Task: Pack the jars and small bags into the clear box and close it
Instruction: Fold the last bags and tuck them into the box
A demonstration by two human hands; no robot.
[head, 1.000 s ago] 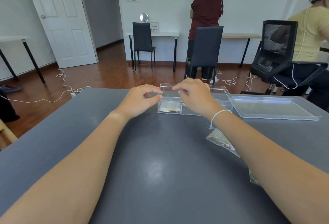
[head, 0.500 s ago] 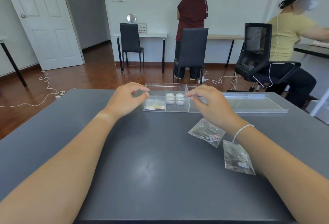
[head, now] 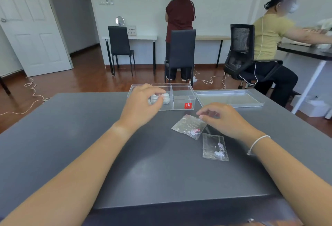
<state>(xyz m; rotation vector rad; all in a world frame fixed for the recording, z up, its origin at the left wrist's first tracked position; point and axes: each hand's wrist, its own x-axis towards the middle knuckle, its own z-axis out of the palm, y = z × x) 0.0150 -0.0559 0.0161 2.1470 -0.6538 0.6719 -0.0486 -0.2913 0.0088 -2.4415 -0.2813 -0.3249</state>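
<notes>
Clear box (head: 181,98): 12 o'clock on desk (head: 71,136), lid off; jars (head: 164,98) in mid compartment.
Lid (head: 229,98): flat, just beside box at 3 o'clock.
Left hand (head: 142,105): fingers loosely curled, holds nothing, in front of box's left part.
Right hand (head: 222,119): relaxed, empty, fingertips at bag edge; contact unclear.
Bags: one (head: 188,127) at 6 o'clock of box, other (head: 214,146) nearer, apart.
</notes>
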